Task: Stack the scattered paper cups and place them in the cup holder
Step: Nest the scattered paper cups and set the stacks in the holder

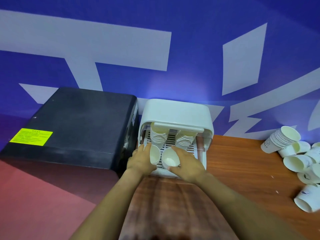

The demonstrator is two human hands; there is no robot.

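Observation:
The white cup holder [174, 111] stands on the wooden table with its lid raised and a slatted tray inside. Two stacks of white paper cups [158, 135] [186, 138] sit at the back of the tray. My left hand [139, 161] grips a front stack of cups [155, 155] on its left side. My right hand [187, 163] grips a second front stack [170, 159] from the right, tilted with its mouth toward me. Both front stacks are over the front of the tray.
A black box [74, 129] with a yellow label [31, 136] stands against the holder's left side. Scattered loose cups and a stack of cups [280, 139] lie at the table's right edge. A blue and white wall rises behind.

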